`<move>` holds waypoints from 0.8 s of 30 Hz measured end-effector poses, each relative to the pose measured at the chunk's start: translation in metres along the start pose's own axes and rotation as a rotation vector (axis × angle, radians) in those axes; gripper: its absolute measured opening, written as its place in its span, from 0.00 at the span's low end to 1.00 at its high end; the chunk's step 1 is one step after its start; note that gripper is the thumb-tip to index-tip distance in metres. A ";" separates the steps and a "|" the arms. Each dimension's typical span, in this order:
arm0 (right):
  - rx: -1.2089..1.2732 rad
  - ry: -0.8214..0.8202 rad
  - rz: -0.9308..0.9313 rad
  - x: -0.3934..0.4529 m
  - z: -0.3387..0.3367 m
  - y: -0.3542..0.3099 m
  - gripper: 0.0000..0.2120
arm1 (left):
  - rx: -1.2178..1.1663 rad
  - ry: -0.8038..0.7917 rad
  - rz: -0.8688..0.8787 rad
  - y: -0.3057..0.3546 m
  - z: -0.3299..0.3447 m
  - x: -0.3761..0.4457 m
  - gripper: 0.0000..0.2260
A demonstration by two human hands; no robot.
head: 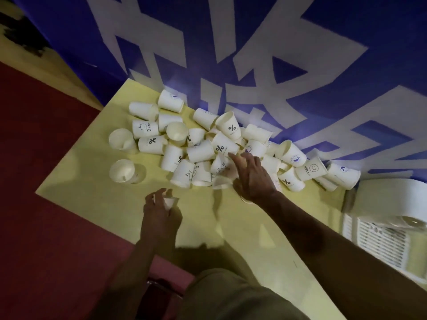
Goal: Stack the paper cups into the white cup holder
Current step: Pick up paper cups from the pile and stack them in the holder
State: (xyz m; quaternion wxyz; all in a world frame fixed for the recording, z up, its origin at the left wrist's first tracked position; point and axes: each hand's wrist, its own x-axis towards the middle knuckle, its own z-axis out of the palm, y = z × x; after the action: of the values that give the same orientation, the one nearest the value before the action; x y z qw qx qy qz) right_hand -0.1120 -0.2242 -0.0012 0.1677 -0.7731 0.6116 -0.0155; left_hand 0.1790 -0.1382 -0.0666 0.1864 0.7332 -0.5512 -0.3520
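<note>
The left hand (161, 212) grips a paper cup (169, 202) near the table's (242, 229) near-left edge. The right hand (250, 175) reaches into the cup pile (208, 144), fingers curled on a blurred cup (225, 177). A white holder (383, 241) sits far right.

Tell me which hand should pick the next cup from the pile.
Right. The right hand already reaches into the cup pile, fingers touching cups at its near edge. The left hand sits back from the pile over the yellow table, its grip seemingly already on a cup.
</note>
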 end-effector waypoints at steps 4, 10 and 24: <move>-0.167 -0.087 0.031 0.031 0.013 -0.018 0.40 | -0.056 -0.037 0.121 -0.005 0.002 -0.026 0.27; -0.280 -0.152 0.054 0.033 0.027 -0.019 0.34 | -0.019 -0.175 0.161 -0.008 0.016 -0.032 0.24; 0.261 0.290 0.141 -0.134 -0.031 0.033 0.35 | 0.078 -0.321 0.402 0.075 0.034 0.000 0.27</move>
State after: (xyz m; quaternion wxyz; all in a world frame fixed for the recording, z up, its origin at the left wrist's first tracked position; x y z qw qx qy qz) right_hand -0.1834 -0.1105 0.0428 0.1771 -0.6897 0.6748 -0.1939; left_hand 0.1039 -0.1591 -0.0399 0.1344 0.5501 -0.7216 -0.3983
